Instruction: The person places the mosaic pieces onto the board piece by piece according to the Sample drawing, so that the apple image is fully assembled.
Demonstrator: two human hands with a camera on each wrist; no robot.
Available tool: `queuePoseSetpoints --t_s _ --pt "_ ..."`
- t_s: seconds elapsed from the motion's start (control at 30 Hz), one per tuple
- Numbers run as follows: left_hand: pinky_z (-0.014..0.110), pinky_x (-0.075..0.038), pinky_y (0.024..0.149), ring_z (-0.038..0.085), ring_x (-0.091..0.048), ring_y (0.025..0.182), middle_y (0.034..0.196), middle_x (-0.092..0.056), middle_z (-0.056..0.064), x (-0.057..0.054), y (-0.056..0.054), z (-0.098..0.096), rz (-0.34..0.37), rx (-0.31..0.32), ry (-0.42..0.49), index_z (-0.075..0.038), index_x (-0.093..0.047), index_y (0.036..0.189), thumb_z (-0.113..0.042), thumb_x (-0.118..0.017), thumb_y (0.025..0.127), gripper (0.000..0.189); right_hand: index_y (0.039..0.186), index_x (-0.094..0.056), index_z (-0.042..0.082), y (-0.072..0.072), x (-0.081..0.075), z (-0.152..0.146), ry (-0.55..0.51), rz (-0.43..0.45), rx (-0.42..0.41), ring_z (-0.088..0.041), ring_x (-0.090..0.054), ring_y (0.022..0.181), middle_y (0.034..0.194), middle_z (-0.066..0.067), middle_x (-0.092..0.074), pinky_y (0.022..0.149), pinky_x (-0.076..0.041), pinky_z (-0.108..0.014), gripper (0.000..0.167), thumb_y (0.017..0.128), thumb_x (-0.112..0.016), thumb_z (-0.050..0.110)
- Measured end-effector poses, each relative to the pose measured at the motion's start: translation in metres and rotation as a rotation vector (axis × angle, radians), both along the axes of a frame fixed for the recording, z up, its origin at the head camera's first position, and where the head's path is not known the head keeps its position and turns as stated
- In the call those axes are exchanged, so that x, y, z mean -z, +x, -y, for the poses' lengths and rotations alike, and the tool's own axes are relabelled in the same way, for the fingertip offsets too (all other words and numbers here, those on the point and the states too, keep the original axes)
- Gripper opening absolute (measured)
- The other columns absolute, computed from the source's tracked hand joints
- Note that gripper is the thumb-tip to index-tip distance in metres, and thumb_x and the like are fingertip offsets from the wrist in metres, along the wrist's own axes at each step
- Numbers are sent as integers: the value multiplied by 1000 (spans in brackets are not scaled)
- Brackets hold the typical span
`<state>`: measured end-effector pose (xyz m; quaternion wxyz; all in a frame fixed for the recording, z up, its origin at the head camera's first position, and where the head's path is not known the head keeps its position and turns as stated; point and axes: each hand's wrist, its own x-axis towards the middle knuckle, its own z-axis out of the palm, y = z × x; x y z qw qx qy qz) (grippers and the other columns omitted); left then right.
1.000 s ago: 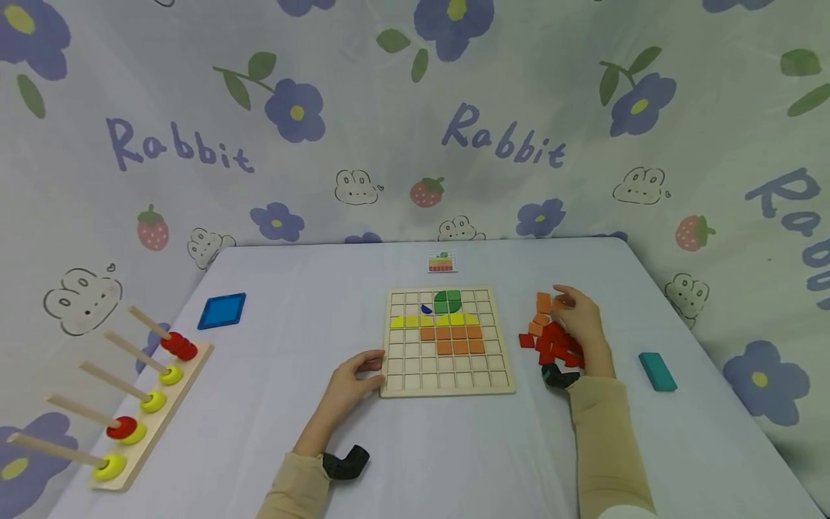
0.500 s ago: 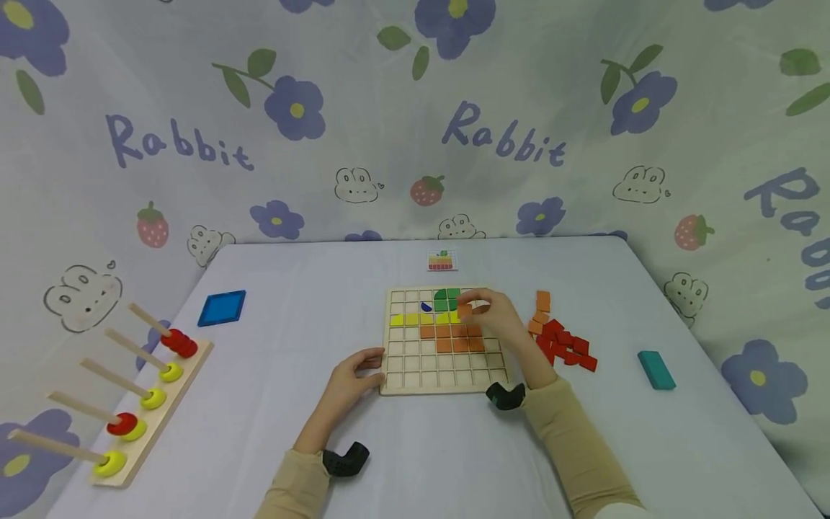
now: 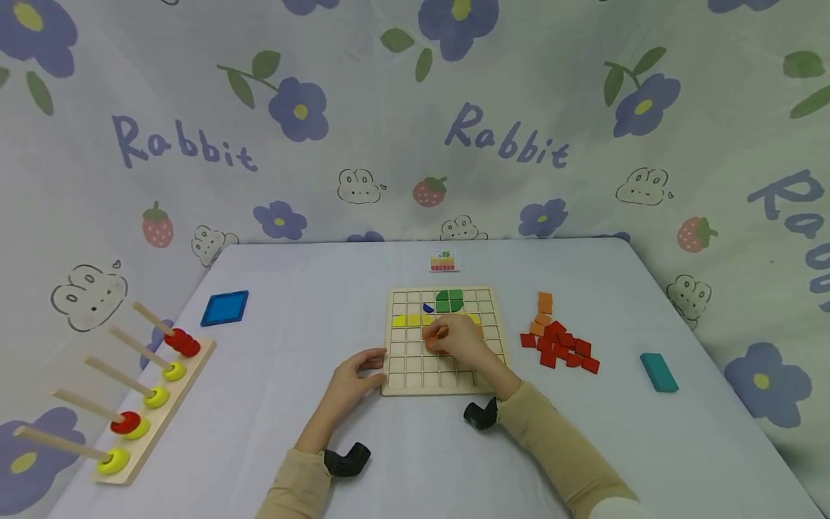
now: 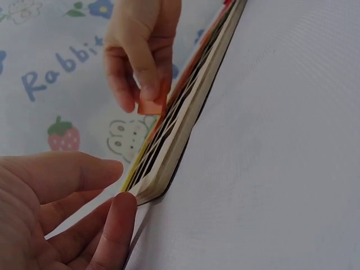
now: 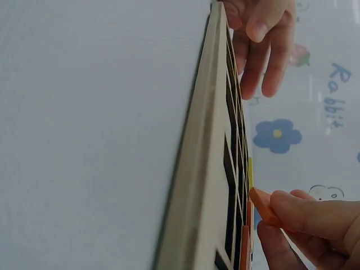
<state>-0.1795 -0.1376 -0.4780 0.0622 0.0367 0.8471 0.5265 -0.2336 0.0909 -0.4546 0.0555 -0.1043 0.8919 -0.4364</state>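
Observation:
Between its thumb and fingers, my right hand pinches a small orange square tile over the middle of the wooden grid board. In the right wrist view the tile is tilted, close to the grid. My left hand touches the board's left edge with thumb and fingertips apart. Green tiles, a blue half-round piece and a row of yellow tiles lie in the grid. Other orange tiles there are mostly hidden under my right hand.
Right of the board lie loose red tiles and orange tiles. A small picture card lies behind it. Farther out are a teal block, a blue tray and a wooden peg stand with rings.
My right hand has moved left from the loose tiles to above the board, carrying an orange tile, and lower toward the board's middle. My left hand has stayed at the edge.

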Motion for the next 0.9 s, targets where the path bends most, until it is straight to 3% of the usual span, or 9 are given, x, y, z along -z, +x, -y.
queuePoseSetpoints --t_s 0.33,0.47,0.63,0.8,0.9 --pt "27 -48 80 21 -57 104 112 -63 6 2 0 0 2 1 5 -8 -61 119 -4 -69 78 42 84 -71 15 -3 -2 6 212 -152 -96 -8 -53 72 74 9 -62 65 -45 -23 10 75 -76 16" --pt "27 -48 79 21 -58 104 112 -63 6 1 0 0 4 0 7 -8 -61 119 -3 -69 78 42 86 -71 15 -2 -1 6 240 -190 -135 -8 -58 75 77 8 -66 70 -48 -25 12 75 -76 13" --pt "26 -48 79 21 -58 104 111 -63 5 1 -1 -1 1 4 8 -8 -61 119 -3 -69 77 42 90 -71 13 -2 -1 5 200 -168 -124 -9 -58 75 79 7 -67 69 -48 -26 15 76 -75 12" --pt "25 -49 77 22 -58 104 112 -63 6 2 0 -1 -6 8 4 -7 -61 118 -4 -69 77 42 98 -71 15 -3 -9 -5 84 -82 -8 -17 -54 88 91 5 -67 75 -47 -32 20 78 -73 14" --pt "24 -49 77 21 -58 104 111 -63 6 3 0 0 -6 4 2 -8 -61 118 -4 -69 77 42 103 -70 14 -5 -14 -20 28 -76 56 -21 -54 98 100 1 -67 81 -48 -36 23 79 -72 13"
